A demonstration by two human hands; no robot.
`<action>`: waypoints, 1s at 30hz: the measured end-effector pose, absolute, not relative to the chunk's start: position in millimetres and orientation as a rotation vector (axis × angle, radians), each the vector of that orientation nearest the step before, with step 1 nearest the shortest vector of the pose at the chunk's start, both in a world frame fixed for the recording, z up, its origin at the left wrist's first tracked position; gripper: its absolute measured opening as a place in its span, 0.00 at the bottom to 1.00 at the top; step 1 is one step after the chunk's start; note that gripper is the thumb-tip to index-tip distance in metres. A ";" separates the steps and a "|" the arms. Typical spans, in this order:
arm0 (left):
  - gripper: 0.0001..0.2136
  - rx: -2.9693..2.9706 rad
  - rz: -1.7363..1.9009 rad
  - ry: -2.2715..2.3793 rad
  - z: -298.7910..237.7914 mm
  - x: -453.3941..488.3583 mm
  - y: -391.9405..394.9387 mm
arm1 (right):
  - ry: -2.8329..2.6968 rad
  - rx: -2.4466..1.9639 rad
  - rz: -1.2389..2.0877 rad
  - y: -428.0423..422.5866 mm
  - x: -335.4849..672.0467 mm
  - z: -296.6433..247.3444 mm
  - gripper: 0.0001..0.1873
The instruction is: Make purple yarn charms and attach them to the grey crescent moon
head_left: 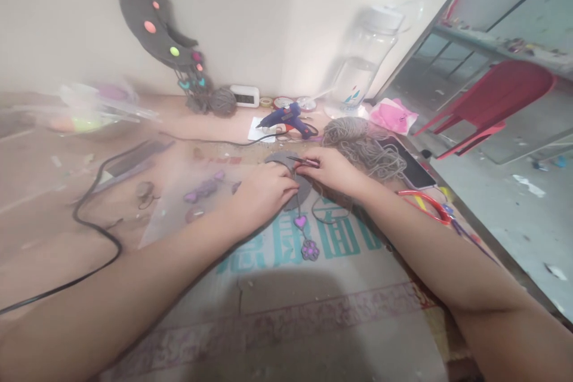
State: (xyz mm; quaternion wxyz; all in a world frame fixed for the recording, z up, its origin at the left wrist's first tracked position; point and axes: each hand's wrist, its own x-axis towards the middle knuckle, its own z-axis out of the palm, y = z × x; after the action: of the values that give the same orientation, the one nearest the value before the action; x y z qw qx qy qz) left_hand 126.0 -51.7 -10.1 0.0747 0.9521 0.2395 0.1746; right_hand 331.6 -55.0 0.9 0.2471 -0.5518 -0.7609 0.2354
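Note:
A grey round felt-like piece (303, 196) lies under both hands on the printed plastic sheet. My left hand (268, 190) is closed at its left side, fingertips pinching near the grey yarn. From there a strand runs down to a purple heart (299, 222) and a purple-and-grey paw-shaped piece (310, 249). My right hand (333, 172) is closed on a small pointed tool (306, 162) with dark tips and a pinkish end; its exact kind is unclear. The right fingertips are close to the left ones, and the strand between them is partly hidden.
Behind the hands lie a blue glue gun (286, 116) with its black cord, grey yarn (358, 137) and a phone (409, 164). A water bottle (364, 65) stands by the wall. Orange-handled scissors (430, 206) lie right. Purple pieces (203, 187) lie left.

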 end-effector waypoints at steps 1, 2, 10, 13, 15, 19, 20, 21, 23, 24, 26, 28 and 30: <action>0.12 2.846 0.529 0.726 -10.3 124.9 -52.8 | -2.087 -1.496 0.615 -54.8 331.7 1.4 0.09; 0.13 2.836 0.531 0.738 -9.9 123.9 -54.0 | -2.098 -1.495 0.569 -54.4 332.3 2.2 0.09; 0.13 2.826 0.511 0.773 -5.8 122.9 -59.6 | -1.945 -1.782 0.418 -48.5 341.0 10.4 0.11; 0.14 2.821 0.519 0.773 -8.2 123.7 -58.1 | -1.916 -1.781 0.632 -51.5 334.3 14.2 0.12; 0.13 2.804 0.533 0.774 -10.0 124.7 -56.8 | -1.861 -1.781 0.769 -54.1 330.2 14.7 0.16; 0.08 2.598 0.631 0.892 -12.9 127.0 -54.2 | -1.677 -1.648 1.013 -57.6 327.9 11.7 0.19; 0.10 2.505 0.673 0.946 -13.1 127.3 -53.3 | -1.639 -1.602 1.045 -58.2 327.8 12.0 0.19; 0.12 2.409 0.711 1.001 -13.0 127.2 -52.4 | -1.609 -1.564 1.062 -58.8 327.5 13.3 0.19; 0.14 2.254 0.735 1.062 -10.9 126.3 -50.5 | -1.570 -1.520 1.050 -60.5 326.1 19.6 0.20; 0.12 2.197 0.716 1.066 -8.5 125.6 -49.8 | -1.557 -1.503 1.029 -61.5 325.1 24.4 0.20; 0.11 2.106 0.655 1.051 -0.1 123.9 -49.3 | -1.580 -1.463 0.933 -63.9 322.4 36.5 0.20; 0.11 2.052 0.638 1.022 13.3 121.8 -50.5 | -1.670 -1.403 0.763 -66.8 319.0 50.9 0.17; 0.11 2.044 0.692 1.021 30.7 118.7 -53.5 | -1.750 -1.357 0.571 -70.7 314.2 67.2 0.13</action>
State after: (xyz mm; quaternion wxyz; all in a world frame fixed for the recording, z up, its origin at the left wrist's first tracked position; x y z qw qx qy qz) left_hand 118.7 -53.5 30.7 0.3683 0.7959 0.3978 0.2696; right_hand 314.2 -70.7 67.2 0.4144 -0.5400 -0.6965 0.2272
